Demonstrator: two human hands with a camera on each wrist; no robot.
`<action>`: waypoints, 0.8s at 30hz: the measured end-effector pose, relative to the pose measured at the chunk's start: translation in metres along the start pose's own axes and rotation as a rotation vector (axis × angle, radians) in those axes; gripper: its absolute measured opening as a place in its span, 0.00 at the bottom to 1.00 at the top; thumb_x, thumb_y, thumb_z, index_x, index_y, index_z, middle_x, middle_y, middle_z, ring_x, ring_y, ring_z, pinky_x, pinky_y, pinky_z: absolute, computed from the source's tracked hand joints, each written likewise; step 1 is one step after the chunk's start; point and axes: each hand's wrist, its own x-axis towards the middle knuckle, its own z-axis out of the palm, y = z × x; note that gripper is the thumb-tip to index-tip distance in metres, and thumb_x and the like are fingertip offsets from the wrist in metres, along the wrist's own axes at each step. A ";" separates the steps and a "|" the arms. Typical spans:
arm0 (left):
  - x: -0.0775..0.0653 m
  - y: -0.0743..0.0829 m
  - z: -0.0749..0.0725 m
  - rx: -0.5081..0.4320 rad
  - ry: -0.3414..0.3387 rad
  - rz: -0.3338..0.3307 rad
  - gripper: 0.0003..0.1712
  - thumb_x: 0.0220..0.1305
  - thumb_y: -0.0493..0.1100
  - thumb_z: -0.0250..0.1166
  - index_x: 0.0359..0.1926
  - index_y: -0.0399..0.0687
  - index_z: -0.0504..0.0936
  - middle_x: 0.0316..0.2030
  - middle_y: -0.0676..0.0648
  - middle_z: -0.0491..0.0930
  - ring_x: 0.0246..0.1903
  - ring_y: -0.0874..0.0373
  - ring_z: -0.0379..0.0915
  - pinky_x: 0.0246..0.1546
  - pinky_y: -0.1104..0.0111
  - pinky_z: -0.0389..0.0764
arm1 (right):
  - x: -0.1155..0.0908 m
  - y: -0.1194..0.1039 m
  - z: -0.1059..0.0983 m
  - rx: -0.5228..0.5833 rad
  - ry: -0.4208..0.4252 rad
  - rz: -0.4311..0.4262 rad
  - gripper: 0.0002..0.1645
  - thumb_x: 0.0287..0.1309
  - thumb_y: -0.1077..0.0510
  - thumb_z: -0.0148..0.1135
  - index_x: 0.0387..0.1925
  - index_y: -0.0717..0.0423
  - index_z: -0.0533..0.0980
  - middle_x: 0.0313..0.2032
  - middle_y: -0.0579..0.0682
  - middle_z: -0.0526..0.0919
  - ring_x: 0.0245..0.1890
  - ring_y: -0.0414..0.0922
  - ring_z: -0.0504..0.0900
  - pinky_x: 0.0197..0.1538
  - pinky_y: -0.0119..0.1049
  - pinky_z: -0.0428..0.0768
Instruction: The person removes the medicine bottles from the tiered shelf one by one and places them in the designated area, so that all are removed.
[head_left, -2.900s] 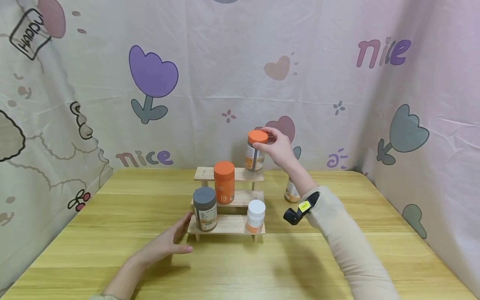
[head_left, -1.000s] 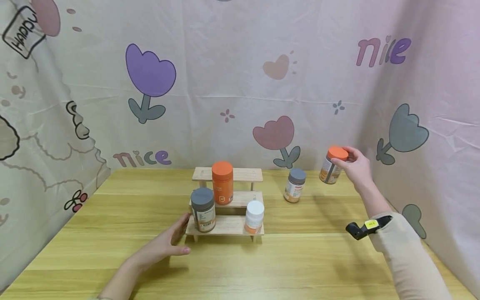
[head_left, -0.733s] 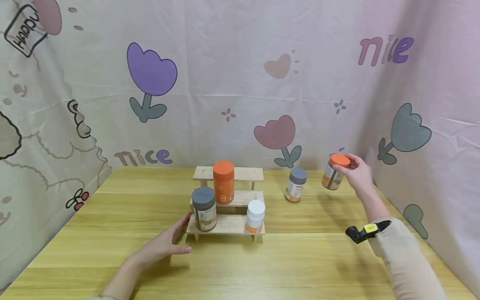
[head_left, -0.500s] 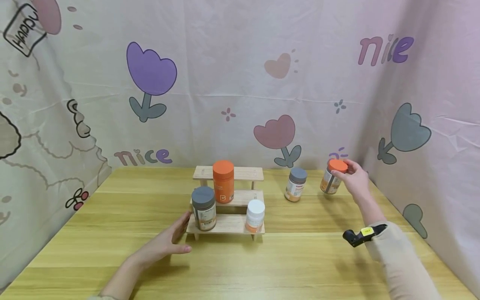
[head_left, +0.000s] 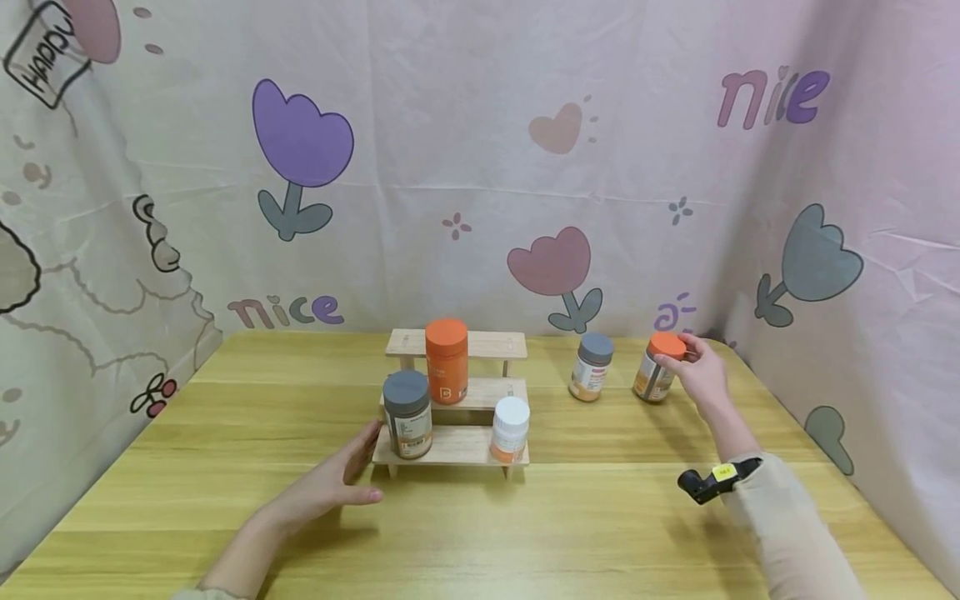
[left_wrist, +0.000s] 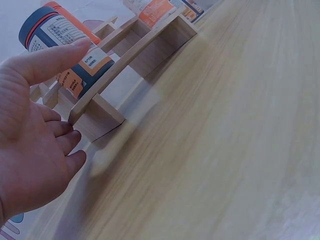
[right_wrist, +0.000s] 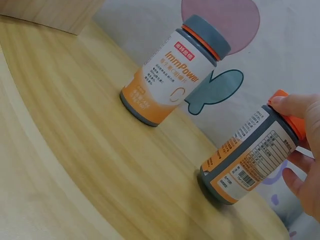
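Note:
At the right rear of the table, my right hand (head_left: 703, 382) grips a supplement bottle with an orange cap (head_left: 654, 379) near its top. In the right wrist view this bottle (right_wrist: 246, 159) tilts a little, its base right at the tabletop. My left hand (head_left: 318, 493) has its thumb spread apart, fingertips at the left end of the lowest step of a wooden tiered stand (head_left: 461, 448). The left wrist view shows those fingers loosely bent by the step's edge. Just above them stands a grey-capped bottle (head_left: 408, 423) on that step.
A tall orange bottle (head_left: 447, 368) stands on the middle step. On the lowest step's right end is a small white-capped bottle (head_left: 511, 429). Another grey-capped bottle (head_left: 590, 373) stands on the table (head_left: 480, 533), left of the gripped one. A patterned cloth (head_left: 450, 150) hangs behind.
My right hand has carried the orange-capped bottle from over the stand's top step to the right, then lowered it to the tabletop and slightly leftward. My left hand has stayed put.

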 end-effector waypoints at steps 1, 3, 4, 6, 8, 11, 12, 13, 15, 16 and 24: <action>0.000 0.000 0.000 0.001 0.000 -0.001 0.58 0.55 0.39 0.65 0.70 0.34 0.30 0.70 0.34 0.29 0.67 0.37 0.27 0.57 0.82 0.46 | 0.000 0.001 0.000 0.001 0.002 0.003 0.44 0.58 0.51 0.61 0.69 0.63 0.53 0.63 0.66 0.63 0.60 0.58 0.63 0.61 0.50 0.65; 0.000 0.000 0.000 0.006 0.001 -0.001 0.58 0.55 0.39 0.65 0.70 0.34 0.30 0.70 0.34 0.29 0.67 0.37 0.27 0.60 0.75 0.46 | 0.000 0.001 0.001 0.008 0.002 0.009 0.44 0.58 0.51 0.61 0.69 0.63 0.53 0.63 0.66 0.63 0.60 0.58 0.64 0.61 0.50 0.65; 0.001 0.000 0.000 0.011 0.002 0.000 0.58 0.55 0.39 0.65 0.70 0.34 0.30 0.70 0.34 0.29 0.67 0.37 0.28 0.62 0.71 0.45 | -0.001 0.001 0.002 0.012 0.002 0.010 0.43 0.58 0.52 0.61 0.69 0.63 0.53 0.63 0.66 0.63 0.60 0.58 0.64 0.61 0.50 0.65; 0.001 0.000 0.000 0.014 0.002 0.002 0.58 0.55 0.39 0.65 0.70 0.33 0.30 0.70 0.33 0.30 0.67 0.37 0.28 0.63 0.61 0.42 | -0.001 0.001 0.003 0.015 0.000 0.007 0.43 0.59 0.52 0.61 0.69 0.63 0.53 0.63 0.66 0.63 0.60 0.58 0.64 0.61 0.50 0.65; 0.001 0.000 -0.001 0.012 0.002 0.002 0.58 0.55 0.39 0.65 0.70 0.33 0.30 0.70 0.33 0.29 0.67 0.37 0.28 0.62 0.54 0.39 | -0.001 0.001 0.004 0.018 -0.001 0.002 0.43 0.59 0.53 0.61 0.69 0.64 0.53 0.63 0.66 0.63 0.60 0.58 0.64 0.61 0.50 0.65; 0.001 0.000 -0.001 0.007 0.000 0.000 0.58 0.55 0.39 0.65 0.70 0.34 0.30 0.70 0.33 0.29 0.67 0.37 0.28 0.62 0.54 0.39 | -0.001 0.002 0.006 0.017 -0.003 -0.007 0.43 0.59 0.53 0.61 0.68 0.65 0.53 0.62 0.66 0.63 0.60 0.58 0.64 0.61 0.49 0.66; 0.000 0.000 -0.001 0.006 0.000 -0.001 0.58 0.55 0.39 0.65 0.70 0.34 0.30 0.70 0.34 0.29 0.67 0.37 0.28 0.63 0.57 0.41 | -0.001 0.002 0.006 0.015 -0.005 -0.009 0.43 0.59 0.53 0.61 0.68 0.65 0.53 0.62 0.66 0.63 0.60 0.58 0.64 0.60 0.49 0.66; 0.000 0.000 -0.001 0.008 0.001 -0.001 0.58 0.55 0.39 0.65 0.70 0.34 0.30 0.70 0.34 0.29 0.67 0.37 0.28 0.63 0.61 0.43 | -0.001 0.002 0.007 0.010 -0.005 -0.012 0.43 0.58 0.53 0.61 0.68 0.65 0.53 0.62 0.66 0.63 0.60 0.58 0.64 0.60 0.48 0.67; 0.000 0.000 -0.001 0.012 0.004 0.002 0.58 0.55 0.39 0.65 0.70 0.34 0.30 0.70 0.34 0.30 0.67 0.37 0.28 0.62 0.71 0.45 | 0.000 0.002 0.007 0.004 -0.010 -0.017 0.43 0.59 0.53 0.61 0.68 0.65 0.53 0.62 0.67 0.63 0.59 0.58 0.64 0.59 0.48 0.67; 0.000 0.000 -0.001 0.012 0.005 0.004 0.57 0.55 0.39 0.65 0.70 0.34 0.30 0.70 0.33 0.29 0.67 0.37 0.28 0.60 0.75 0.46 | -0.001 0.001 0.007 0.002 -0.013 -0.021 0.43 0.59 0.53 0.61 0.68 0.65 0.53 0.62 0.67 0.63 0.59 0.58 0.64 0.58 0.48 0.67; 0.000 0.000 -0.001 0.018 0.004 0.030 0.57 0.55 0.38 0.65 0.69 0.32 0.31 0.69 0.32 0.30 0.67 0.36 0.28 0.56 0.84 0.47 | -0.002 0.004 0.006 -0.017 -0.021 -0.029 0.43 0.59 0.52 0.60 0.67 0.66 0.53 0.63 0.67 0.61 0.59 0.60 0.64 0.57 0.49 0.68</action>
